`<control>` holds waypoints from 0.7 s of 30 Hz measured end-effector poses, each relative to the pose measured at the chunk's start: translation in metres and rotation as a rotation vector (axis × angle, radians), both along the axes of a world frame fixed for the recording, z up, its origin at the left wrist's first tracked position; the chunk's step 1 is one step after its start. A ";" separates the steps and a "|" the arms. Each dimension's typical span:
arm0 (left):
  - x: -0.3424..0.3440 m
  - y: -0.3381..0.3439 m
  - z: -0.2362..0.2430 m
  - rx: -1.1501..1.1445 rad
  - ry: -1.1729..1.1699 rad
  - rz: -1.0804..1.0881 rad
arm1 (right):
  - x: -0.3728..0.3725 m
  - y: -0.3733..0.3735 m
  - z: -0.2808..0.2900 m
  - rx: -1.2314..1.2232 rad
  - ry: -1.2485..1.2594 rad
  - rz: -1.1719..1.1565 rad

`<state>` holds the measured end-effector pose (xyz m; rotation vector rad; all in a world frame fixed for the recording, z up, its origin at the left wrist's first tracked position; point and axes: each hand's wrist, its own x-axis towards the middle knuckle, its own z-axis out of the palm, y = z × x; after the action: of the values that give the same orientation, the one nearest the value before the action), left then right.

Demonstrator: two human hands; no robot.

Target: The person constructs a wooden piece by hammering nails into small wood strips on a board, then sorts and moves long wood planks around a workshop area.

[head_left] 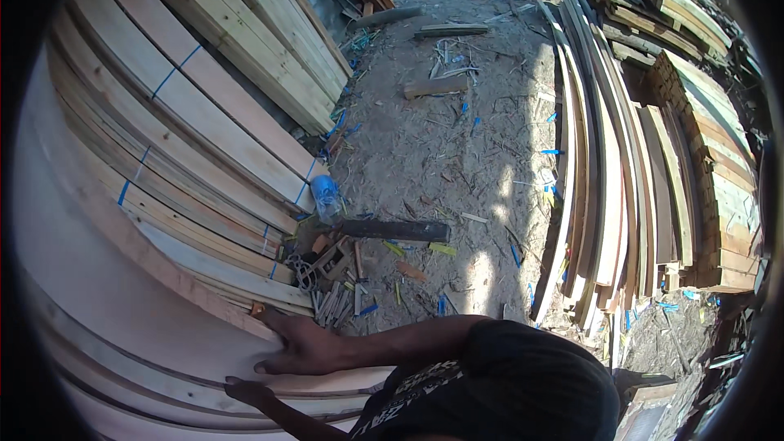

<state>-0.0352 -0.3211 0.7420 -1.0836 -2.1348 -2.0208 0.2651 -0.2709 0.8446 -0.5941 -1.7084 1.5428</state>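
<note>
A wide, pale wooden board (155,310) runs from the left rim toward my body, above other stacked planks. My right hand (306,345) grips its far edge near my end, with the fingers over that edge and the thumb on the flat face. Lower down, my left hand (247,394) holds the board's near edge; a thumb shows on top, while the other fingers are hidden. Just under the near edge lie more long planks (196,396). Beyond the far edge are bundles of boards (212,122) tied with blue straps.
A dirt floor (400,147) littered with wood scraps and blue strap pieces runs ahead. A dark block (396,231) and a blue-and-clear plastic bottle (326,196) lie by the bundle ends. Long planks (604,163) and a squared timber stack (719,188) stand at the right.
</note>
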 end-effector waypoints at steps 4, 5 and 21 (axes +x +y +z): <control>0.048 0.111 -0.023 -0.122 0.280 -0.271 | 0.005 0.126 -0.079 -0.360 0.349 -0.420; 0.065 0.135 -0.024 -0.160 0.226 -0.352 | 0.019 0.145 -0.087 -0.444 0.333 -0.511; 0.100 0.301 -0.245 -1.346 -0.052 -0.638 | 0.264 0.570 -0.460 -1.171 0.569 -0.859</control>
<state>0.0643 -0.0198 0.4965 -1.9242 -3.4839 -0.2904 0.5295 0.2995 0.3843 -1.1033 0.0690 1.6480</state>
